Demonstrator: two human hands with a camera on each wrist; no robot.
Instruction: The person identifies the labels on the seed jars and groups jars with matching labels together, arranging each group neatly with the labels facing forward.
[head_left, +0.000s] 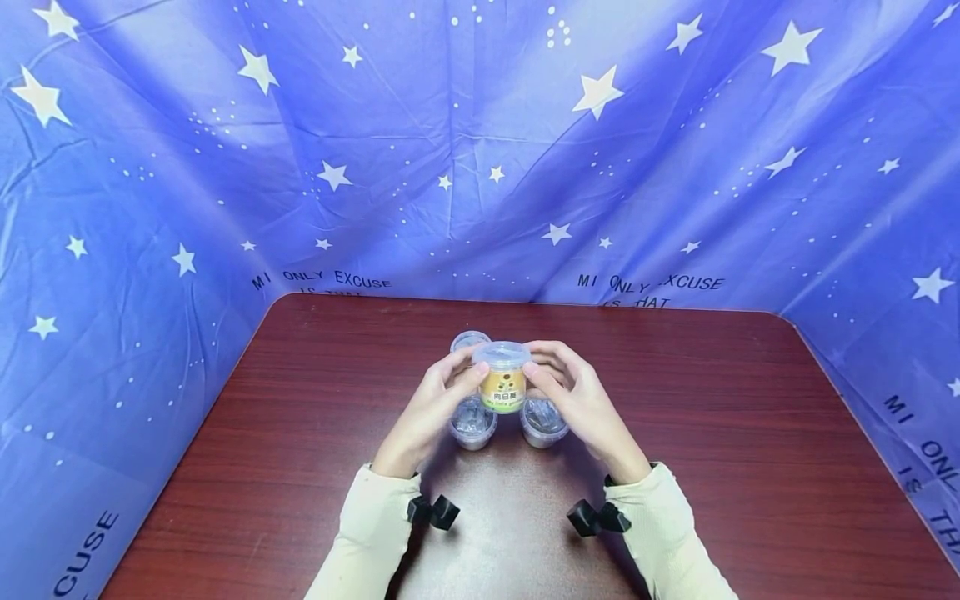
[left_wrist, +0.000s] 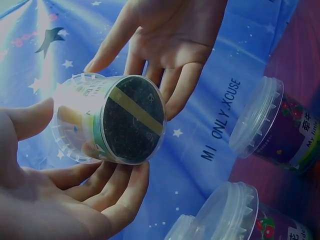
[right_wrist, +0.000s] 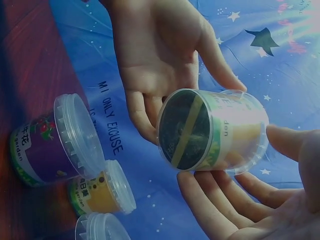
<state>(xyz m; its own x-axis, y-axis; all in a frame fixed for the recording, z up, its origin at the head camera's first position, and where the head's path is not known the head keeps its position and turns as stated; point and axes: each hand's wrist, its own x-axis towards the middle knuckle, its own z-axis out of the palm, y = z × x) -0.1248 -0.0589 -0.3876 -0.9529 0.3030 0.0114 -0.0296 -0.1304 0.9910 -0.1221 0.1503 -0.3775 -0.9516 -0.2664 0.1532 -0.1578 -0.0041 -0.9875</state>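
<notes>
Both hands hold a clear-lidded, yellow-labelled plastic tub (head_left: 502, 390) above the table. My left hand (head_left: 433, 402) grips its left side, thumb near the lid rim. On the opposite side, the right hand (head_left: 583, 407) grips it the same way, fingers behind. The label carries a sunflower picture and "My little garden" lettering. Dark, soil-like filling and a tan strip show through the tub's base (left_wrist: 132, 120) in the left wrist view. The right wrist view also shows this base (right_wrist: 185, 130), tilted toward the camera.
Below the held tub stand a left tub (head_left: 473, 423) and a right tub (head_left: 544, 425), with a back tub (head_left: 470, 338) partly hidden. A purple-labelled tub (right_wrist: 45, 142) and another yellow-labelled tub (right_wrist: 97, 194) appear in the right wrist view. A starry blue curtain (head_left: 450, 125) borders the brown table (head_left: 712, 433).
</notes>
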